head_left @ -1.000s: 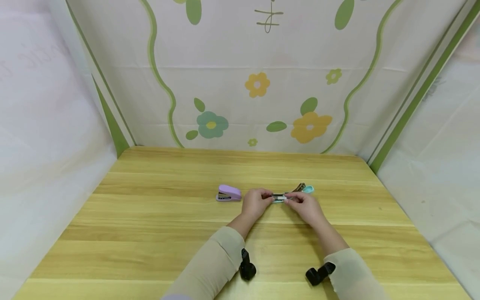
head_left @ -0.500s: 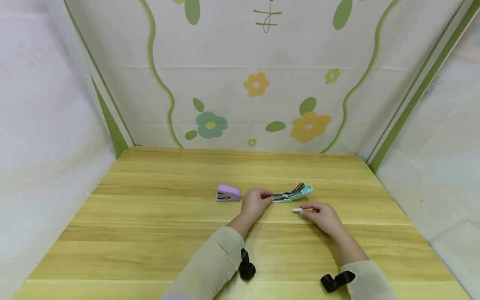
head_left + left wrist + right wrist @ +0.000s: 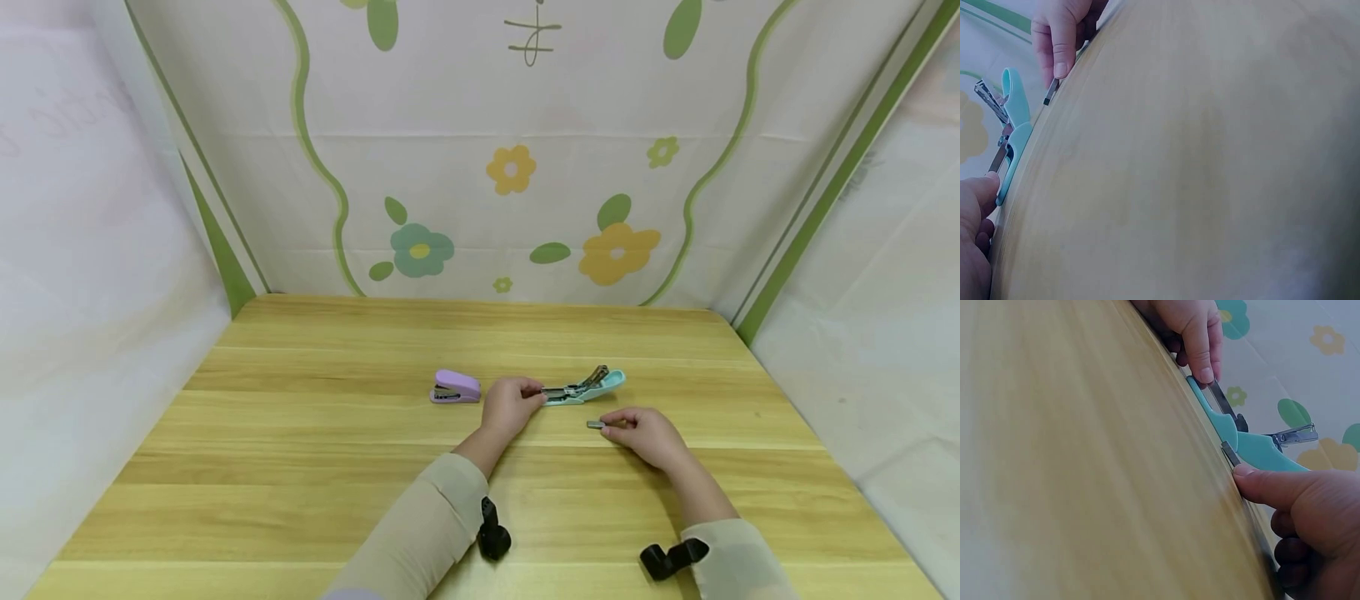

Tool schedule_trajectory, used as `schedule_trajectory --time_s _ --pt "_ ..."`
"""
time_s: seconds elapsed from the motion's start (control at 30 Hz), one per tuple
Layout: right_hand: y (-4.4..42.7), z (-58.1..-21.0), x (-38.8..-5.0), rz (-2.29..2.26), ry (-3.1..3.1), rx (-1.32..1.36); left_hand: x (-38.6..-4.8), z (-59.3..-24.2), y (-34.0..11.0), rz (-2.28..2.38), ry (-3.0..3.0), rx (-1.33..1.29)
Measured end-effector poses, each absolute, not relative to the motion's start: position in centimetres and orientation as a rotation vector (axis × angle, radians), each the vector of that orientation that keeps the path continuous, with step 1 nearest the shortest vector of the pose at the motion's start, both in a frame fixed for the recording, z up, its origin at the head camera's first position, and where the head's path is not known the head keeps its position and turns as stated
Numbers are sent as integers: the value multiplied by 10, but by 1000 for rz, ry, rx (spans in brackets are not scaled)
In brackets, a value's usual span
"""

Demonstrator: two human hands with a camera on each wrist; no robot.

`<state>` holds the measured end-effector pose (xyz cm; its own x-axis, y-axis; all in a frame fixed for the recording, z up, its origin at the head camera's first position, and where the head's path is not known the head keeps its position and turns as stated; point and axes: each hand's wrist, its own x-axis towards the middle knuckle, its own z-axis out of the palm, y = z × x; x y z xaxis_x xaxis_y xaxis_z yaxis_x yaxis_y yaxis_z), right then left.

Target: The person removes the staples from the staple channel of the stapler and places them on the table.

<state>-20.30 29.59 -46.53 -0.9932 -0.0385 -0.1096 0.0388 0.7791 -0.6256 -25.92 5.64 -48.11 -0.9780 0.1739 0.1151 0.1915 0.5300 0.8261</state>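
A teal stapler (image 3: pixel 577 396) lies on the table, opened out, its top cover swung back to the right with metal parts raised. My left hand (image 3: pixel 512 408) pinches the stapler's left end between thumb and fingers. Just in front and to the right, my right hand (image 3: pixel 647 437) pinches one end of a short grey strip of staples (image 3: pixel 595 425), apart from the stapler. The right wrist view has the staple strip (image 3: pixel 1230 453) sticking out past the thumb, near the teal body. A purple stapler (image 3: pixel 456 387) sits to the left of my left hand, not touched.
The wooden table (image 3: pixel 337 467) runs back to a flowered cloth wall (image 3: pixel 450 108), with cloth sides left and right. A black wrist camera (image 3: pixel 493 533) is strapped to the left sleeve, and another black camera (image 3: pixel 671 560) to the right one.
My right hand has drawn back from the stapler, toward the front right, with the staple strip. The strip has turned over from its white side to grey. The left hand stays put.
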Motion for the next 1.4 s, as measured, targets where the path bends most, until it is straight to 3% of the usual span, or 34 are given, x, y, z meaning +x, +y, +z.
schedule_trajectory --time_s 0.7,1.2,1.4 --pt "287 -460 -202 -1391 2923 216 -262 -483 47 -1666 -2617 -370" --pt "222 -435 -222 -1575 2839 -217 -237 -448 -12 -1931 -2511 -610" --pt "201 -430 -236 -1525 2821 -291 -235 -440 -57 -1947 -2402 -536"
